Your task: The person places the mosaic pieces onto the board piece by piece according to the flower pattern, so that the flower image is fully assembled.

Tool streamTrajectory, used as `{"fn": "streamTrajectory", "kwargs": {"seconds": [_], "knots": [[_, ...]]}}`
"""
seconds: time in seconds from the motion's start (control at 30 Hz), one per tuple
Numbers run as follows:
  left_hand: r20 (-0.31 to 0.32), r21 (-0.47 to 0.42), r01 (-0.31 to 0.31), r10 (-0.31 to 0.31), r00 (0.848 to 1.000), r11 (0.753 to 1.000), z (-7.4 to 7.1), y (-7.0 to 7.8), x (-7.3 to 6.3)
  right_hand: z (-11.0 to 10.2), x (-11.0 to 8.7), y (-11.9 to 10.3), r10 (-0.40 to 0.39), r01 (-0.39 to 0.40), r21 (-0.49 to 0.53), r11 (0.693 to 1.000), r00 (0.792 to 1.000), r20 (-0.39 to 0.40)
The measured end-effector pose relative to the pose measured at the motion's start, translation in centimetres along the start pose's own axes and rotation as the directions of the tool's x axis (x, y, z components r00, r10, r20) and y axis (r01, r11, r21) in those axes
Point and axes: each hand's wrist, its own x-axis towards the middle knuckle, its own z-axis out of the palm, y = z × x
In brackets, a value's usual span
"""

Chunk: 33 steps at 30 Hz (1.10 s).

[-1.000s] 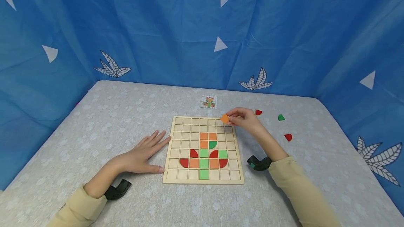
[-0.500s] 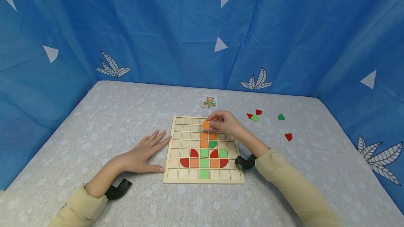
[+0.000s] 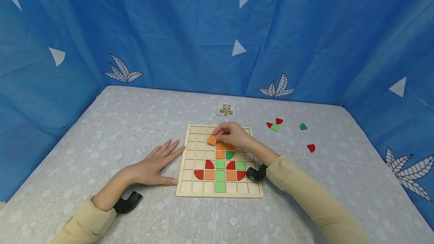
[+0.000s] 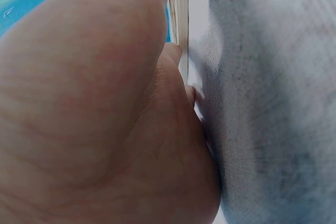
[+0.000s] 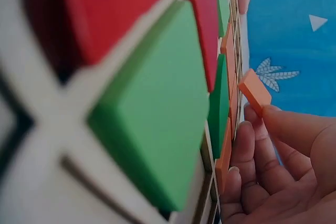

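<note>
Between thumb and fingers my right hand (image 3: 234, 134) pinches an orange square tile (image 3: 212, 140), tilted above the upper middle cells of the wooden grid board (image 3: 190, 187). The right wrist view shows the same orange tile (image 5: 255, 92) held by its edge, off the board. My left hand (image 3: 154, 165) lies flat with fingers spread, its thumb and index fingertips touching the board's left edge. Set in the cells are orange and light green squares (image 3: 220, 187), red quarter-circles (image 3: 199, 174) and a dark green quarter-circle (image 3: 229, 155). My right hand partly hides the upper right cells.
A small pattern card (image 3: 225, 109) lies behind the board. To the right are loose pieces: a red triangle (image 3: 269, 125), a light green square (image 3: 275, 127), a dark green quarter-circle (image 3: 303, 126) and red quarter-circles (image 3: 311, 148). A blue curtain (image 3: 169, 29) surrounds the table's back and sides.
My right hand has carried the orange tile left and slightly nearer, from the board's upper right corner to its upper middle. This uncovered the red triangle and light green square. The left hand stays put.
</note>
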Motion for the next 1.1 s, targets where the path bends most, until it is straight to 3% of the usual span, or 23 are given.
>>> {"fn": "streamTrajectory", "kwargs": {"seconds": [0.4,0.73,1.1], "knots": [[0.013,0.002,0.02,-0.02,1.0,1.0,0.32,-0.14,-0.12,0.56,-0.17,0.18,-0.096,0.1,-0.106,0.989,0.994,0.048],[0.011,0.0,0.008,-0.008,1.0,1.0,0.01,-0.11,0.0,0.47,-0.16,-0.11,-0.086,0.097,-0.158,0.983,0.993,0.079],[0.011,-0.005,0.01,-0.01,1.0,1.0,0.04,-0.18,0.09,0.17,-0.35,-0.19,-0.141,0.178,-0.176,0.968,0.969,0.2]]}}
